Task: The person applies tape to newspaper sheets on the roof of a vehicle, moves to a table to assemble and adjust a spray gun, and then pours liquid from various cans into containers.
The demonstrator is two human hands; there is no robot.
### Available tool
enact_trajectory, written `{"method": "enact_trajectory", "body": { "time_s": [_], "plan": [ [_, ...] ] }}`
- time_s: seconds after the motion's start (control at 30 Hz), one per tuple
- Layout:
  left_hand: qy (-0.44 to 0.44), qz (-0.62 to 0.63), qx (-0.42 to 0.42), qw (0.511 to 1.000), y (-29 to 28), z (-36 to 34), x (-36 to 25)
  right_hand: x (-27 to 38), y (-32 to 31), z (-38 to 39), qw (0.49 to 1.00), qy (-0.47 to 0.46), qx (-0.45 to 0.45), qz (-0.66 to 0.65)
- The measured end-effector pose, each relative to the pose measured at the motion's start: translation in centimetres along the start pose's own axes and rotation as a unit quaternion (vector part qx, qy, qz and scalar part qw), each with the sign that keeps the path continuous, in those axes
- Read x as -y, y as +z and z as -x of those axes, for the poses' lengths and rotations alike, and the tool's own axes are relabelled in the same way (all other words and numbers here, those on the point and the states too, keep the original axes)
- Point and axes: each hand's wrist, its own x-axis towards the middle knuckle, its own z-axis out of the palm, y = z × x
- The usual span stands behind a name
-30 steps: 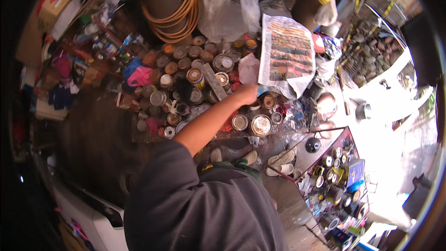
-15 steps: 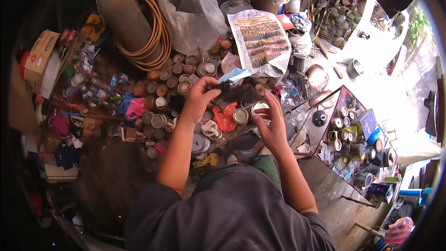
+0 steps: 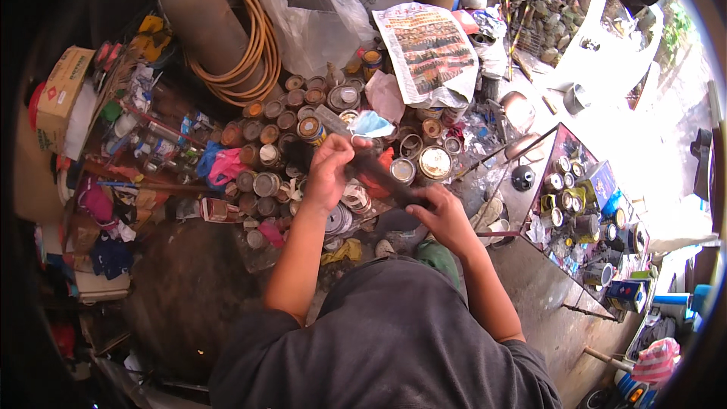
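Note:
A dark, see-through strip of soft material (image 3: 382, 182), blurred, stretches between my hands above the cans. My left hand (image 3: 329, 173) pinches its upper left end. At its lower right end, the fingers of my right hand (image 3: 443, 216) are closed on it. Just beyond my left fingertips is a light blue piece like a face mask (image 3: 372, 125); whether that hand touches it I cannot tell. Under the strip an orange-red plastic bag (image 3: 372, 179) shows in part. Two round cans, a smaller one (image 3: 403, 170) and a larger pale-topped one (image 3: 435, 162), stand close beyond my right hand.
Many lidded cans (image 3: 266, 183) crowd the left. A sheet of newspaper (image 3: 428, 53), a clear plastic bag (image 3: 314, 23) and a gas cylinder (image 3: 201, 23) with a coiled orange hose (image 3: 261, 42) stand farther off. A framed tray (image 3: 522, 236) with more cans is at right.
My right hand has moved down and its spread fingers have closed on the strip. The strip now slants down to the right between both hands. The view has shifted slightly.

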Motion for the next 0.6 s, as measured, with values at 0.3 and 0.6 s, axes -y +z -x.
{"method": "enact_trajectory", "body": {
  "time_s": [0.3,0.6],
  "plan": [
    [-0.004,-0.425,0.044,0.904,-3.3,-12.9,8.3,-2.2,-0.4,8.1,0.995,0.039,0.038,0.083],
    [0.054,-0.624,0.032,0.779,-10.8,-17.5,15.1,-2.3,-0.9,11.6,0.991,0.120,-0.030,0.040]
  ]
}}
